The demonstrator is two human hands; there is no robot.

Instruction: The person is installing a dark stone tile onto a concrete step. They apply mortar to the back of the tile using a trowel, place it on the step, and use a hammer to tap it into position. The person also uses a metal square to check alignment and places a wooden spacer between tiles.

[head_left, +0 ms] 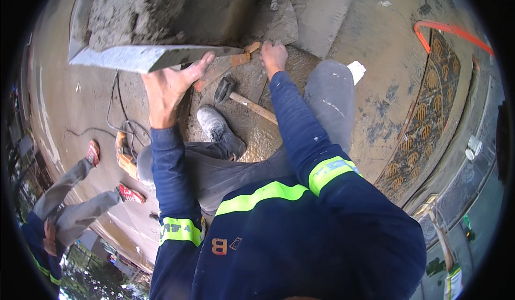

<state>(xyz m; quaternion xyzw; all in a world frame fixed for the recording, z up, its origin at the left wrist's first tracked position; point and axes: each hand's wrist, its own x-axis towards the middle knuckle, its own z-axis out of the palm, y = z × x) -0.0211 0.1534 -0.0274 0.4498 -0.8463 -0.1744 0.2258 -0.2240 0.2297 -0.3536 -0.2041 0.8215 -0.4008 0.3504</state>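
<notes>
A heavy grey stone slab with a pale smooth edge stands tilted at the upper left, wet mortar spread over its upper side. My left hand grips its near edge, thumb stretched along the rim; the other fingers are hidden behind it. My right hand is low by the slab's right end, fingers curled in. Beside those fingers lie orange-brown broken pieces, of brick or wood; what the hand holds, if anything, is hidden. A mallet with a black head and wooden handle lies between my arms.
Flat grey slabs lie beyond my right hand. An orange power tool with a dark cable rests at left, near another person's red shoes. At right are an orange bar and a patterned board. My grey shoe is beside the mallet.
</notes>
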